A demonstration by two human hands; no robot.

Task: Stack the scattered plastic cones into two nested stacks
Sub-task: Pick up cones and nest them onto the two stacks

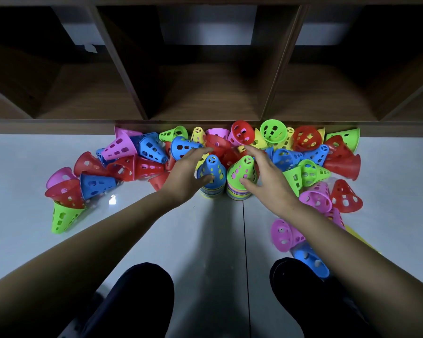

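Observation:
Two nested stacks of perforated plastic cones stand upright on the floor in the middle. The left stack (211,178) has a blue cone on top; the right stack (241,179) has a green one. My left hand (188,172) is spread around the left side of the blue-topped stack, its thumb touching the cone's lower front. My right hand (264,174) is spread beside the green-topped stack, thumb against its front. Neither hand holds a cone. Several loose cones, red, blue, green, pink and yellow (242,132), lie scattered around both stacks.
A dark wooden shelf unit (205,98) with open compartments runs along the back, right behind the pile. Loose cones (66,191) spread far left, and a pink cone (282,235) lies at the right. My knees (137,301) are at the bottom, on grey floor tiles.

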